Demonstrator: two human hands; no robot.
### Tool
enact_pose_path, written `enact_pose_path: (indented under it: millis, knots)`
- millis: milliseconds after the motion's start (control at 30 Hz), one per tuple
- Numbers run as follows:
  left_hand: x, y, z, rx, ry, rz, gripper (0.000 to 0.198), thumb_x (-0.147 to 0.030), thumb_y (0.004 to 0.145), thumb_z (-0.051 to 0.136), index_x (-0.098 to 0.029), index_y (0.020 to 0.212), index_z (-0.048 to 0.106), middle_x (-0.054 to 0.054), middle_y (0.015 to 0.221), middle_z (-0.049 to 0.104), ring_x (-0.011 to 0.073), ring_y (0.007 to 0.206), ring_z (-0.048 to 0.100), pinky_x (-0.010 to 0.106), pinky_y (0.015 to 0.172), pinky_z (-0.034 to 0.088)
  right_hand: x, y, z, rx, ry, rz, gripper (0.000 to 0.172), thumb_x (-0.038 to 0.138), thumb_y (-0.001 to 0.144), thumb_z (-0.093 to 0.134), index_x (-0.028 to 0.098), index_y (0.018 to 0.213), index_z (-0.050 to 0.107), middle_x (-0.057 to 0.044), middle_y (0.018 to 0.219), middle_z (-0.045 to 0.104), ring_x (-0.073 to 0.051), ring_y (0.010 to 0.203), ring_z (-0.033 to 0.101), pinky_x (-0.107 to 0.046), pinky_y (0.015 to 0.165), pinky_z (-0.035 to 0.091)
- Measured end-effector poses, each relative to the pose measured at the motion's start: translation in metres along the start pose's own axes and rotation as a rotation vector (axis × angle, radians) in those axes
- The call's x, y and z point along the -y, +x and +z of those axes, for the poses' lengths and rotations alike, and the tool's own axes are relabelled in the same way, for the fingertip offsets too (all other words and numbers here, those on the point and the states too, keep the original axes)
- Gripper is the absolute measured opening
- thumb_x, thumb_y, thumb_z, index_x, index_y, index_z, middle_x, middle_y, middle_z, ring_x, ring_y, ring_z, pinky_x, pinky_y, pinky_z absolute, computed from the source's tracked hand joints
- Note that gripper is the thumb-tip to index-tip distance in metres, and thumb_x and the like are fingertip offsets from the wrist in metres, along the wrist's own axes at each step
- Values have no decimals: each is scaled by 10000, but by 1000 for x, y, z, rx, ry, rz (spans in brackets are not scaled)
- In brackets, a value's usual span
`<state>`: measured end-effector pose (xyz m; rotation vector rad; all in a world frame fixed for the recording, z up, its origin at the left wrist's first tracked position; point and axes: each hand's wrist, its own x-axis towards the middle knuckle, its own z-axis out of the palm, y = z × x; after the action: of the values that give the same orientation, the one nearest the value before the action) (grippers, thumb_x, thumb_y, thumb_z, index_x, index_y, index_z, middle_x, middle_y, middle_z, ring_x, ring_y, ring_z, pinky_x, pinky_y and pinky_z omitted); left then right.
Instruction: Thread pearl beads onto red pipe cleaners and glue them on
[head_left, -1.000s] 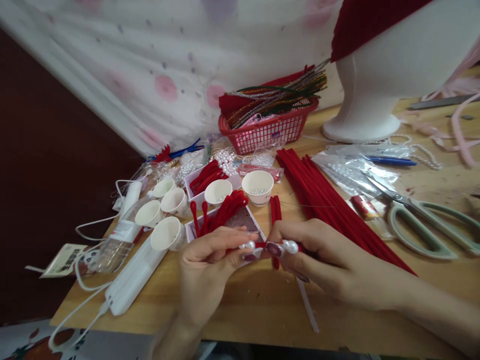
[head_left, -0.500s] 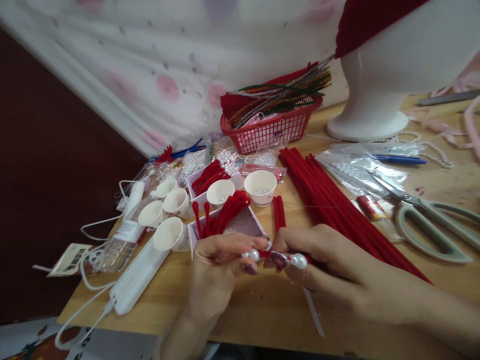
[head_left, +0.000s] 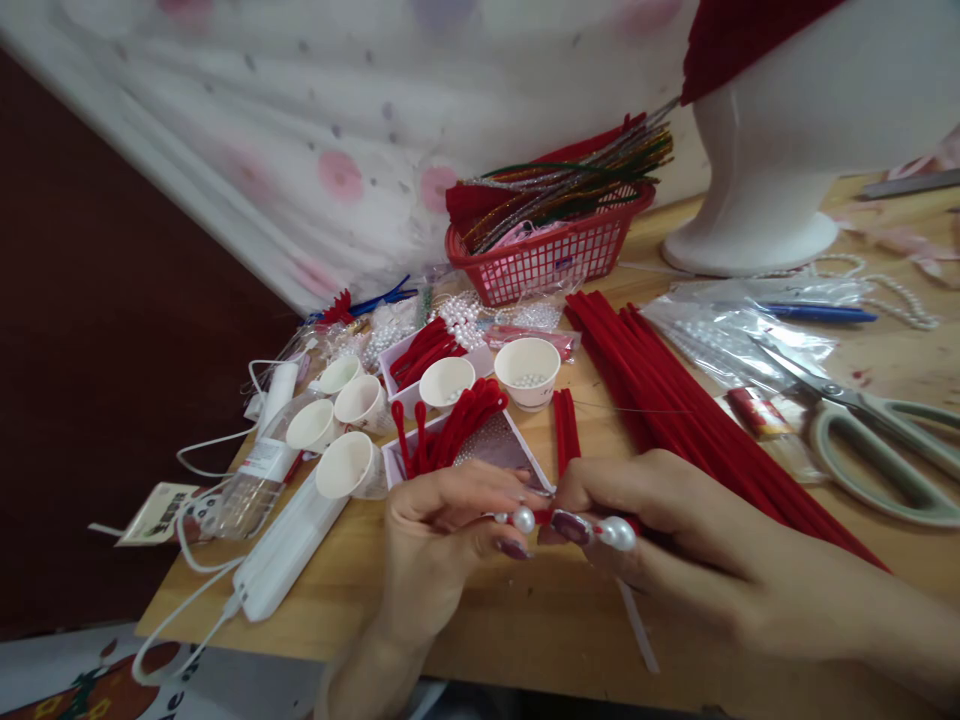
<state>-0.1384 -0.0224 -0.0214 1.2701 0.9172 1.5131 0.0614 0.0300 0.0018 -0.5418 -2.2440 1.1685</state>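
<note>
Between my hands is a red pipe cleaner [head_left: 546, 517] with white pearl beads [head_left: 617, 533] on it. My left hand [head_left: 442, 545] pinches its left part, close to a smaller pearl [head_left: 523, 519]. Thumb and fingers of my right hand [head_left: 660, 540] are closed on the right part, beside the largest pearl. My fingers hide much of the piece. Just behind my left hand lies a pale box [head_left: 525, 445] with looped red pipe cleaners [head_left: 469, 420] and small beads. Two short red strips [head_left: 566, 430] lie behind my right hand.
Several paper cups [head_left: 345, 465], some with beads, stand left and behind. Long red pipe cleaners [head_left: 675, 390] and scissors [head_left: 885, 440] lie at right. At the back are a red basket [head_left: 555, 270] and a white head stand [head_left: 750, 190]. A power strip [head_left: 281, 560] lies left.
The whole view has shifted slightly, so things appear a little further right. Both hands keep their grip on the beaded pipe cleaner, with almost no change in pose.
</note>
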Motion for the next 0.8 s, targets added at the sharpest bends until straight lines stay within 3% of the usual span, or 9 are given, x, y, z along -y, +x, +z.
enact_pose_path:
  millis: [267, 567, 800]
  knots:
    - [2, 1, -1, -22, -47, 26, 121, -282, 711, 891, -310, 799, 813, -22, 795, 821, 160, 799, 752, 288, 805, 614, 3, 0, 0, 3, -9, -9, 203, 49, 824, 448, 202, 795, 579, -19, 734, 652, -155, 635, 581, -218, 579, 465]
    - [-1, -1, 0, -36, -4, 10, 140, -286, 683, 907, -310, 778, 808, -11, 795, 820, 182, 802, 765, 300, 762, 633, 5, 0, 0, 0, 23, 49, 179, 68, 800, 478, 216, 746, 561, -18, 700, 648, -166, 619, 573, -236, 569, 460]
    - [-19, 0, -7, 16, 441, 198, 262, -208, 671, 906, -367, 857, 813, -18, 835, 828, 234, 776, 777, 429, 865, 622, -1, -1, -1, 52, -13, 5, 186, 57, 799, 497, 219, 793, 589, -21, 712, 667, -173, 601, 575, -255, 557, 435]
